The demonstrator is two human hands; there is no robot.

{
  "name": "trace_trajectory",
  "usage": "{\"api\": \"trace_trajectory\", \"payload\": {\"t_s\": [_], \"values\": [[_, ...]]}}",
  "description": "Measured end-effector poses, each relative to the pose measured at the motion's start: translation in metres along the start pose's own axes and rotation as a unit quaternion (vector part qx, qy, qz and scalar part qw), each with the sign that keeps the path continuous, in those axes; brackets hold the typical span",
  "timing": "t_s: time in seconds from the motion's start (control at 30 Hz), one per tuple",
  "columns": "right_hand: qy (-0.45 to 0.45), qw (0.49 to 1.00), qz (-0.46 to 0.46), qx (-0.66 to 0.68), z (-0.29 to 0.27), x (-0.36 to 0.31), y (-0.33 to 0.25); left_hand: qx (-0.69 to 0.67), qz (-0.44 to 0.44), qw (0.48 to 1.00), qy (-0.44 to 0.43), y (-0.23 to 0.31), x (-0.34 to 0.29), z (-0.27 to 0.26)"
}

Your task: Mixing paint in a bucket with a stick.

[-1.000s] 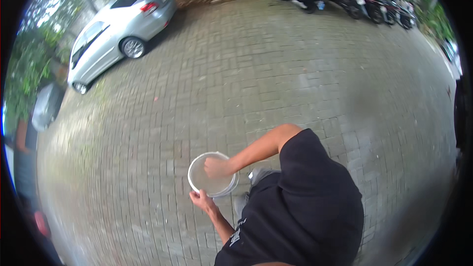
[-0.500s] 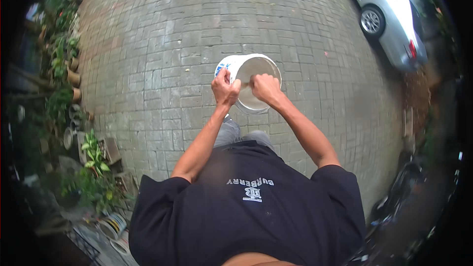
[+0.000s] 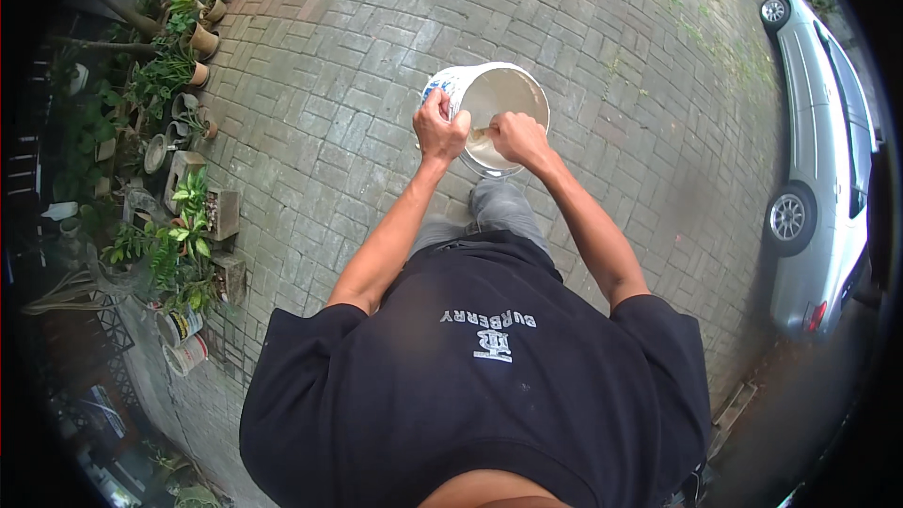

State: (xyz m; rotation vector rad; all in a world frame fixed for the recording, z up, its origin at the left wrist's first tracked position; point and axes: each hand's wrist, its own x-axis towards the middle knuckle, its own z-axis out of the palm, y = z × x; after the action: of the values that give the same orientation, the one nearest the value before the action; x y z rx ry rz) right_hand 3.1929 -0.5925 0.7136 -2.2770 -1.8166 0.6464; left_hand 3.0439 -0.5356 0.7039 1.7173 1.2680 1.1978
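A white bucket (image 3: 454, 82) with blue print on its side is held out in front of me, its mouth tipped toward me. My left hand (image 3: 440, 130) is closed on the left part of its rim, thumb over the edge. Inside is a pale beige layer (image 3: 487, 152), whether liquid or residue I cannot tell. My right hand (image 3: 519, 141) is a fist at the bucket's mouth. A thin brownish piece shows beside its fingers, pointing toward my left hand; its kind is too small to make out. My grey trouser legs (image 3: 503, 207) are below the bucket.
Grey paving bricks (image 3: 339, 103) cover the ground. Potted plants (image 3: 193, 226) and concrete blocks (image 3: 223, 214) line the left side, with pails (image 3: 185, 355) lying lower left. A silver car (image 3: 818, 132) stands along the right.
The view has turned, and the car and plants sit differently in it. The bucket is slightly higher and further right in view, with both hands still at it. One leg has swung forward.
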Motion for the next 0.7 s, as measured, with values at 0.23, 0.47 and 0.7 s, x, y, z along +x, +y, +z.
{"api": "trace_trajectory", "payload": {"t_s": [0.23, 0.47, 0.7], "values": [[-0.085, 0.989, -0.094, -0.078, -0.064, 0.163, 0.038, 0.034, -0.060, 0.996, 0.058, -0.008, 0.133, 0.068], [0.070, 0.984, -0.144, -0.072, -0.128, 0.343, 0.057, 0.003, -0.054, 0.997, 0.057, -0.026, 0.280, 0.145], [-0.110, 0.975, -0.150, -0.120, -0.177, 0.511, 0.109, -0.017, -0.051, 0.995, 0.088, -0.053, 0.454, 0.235]]}}
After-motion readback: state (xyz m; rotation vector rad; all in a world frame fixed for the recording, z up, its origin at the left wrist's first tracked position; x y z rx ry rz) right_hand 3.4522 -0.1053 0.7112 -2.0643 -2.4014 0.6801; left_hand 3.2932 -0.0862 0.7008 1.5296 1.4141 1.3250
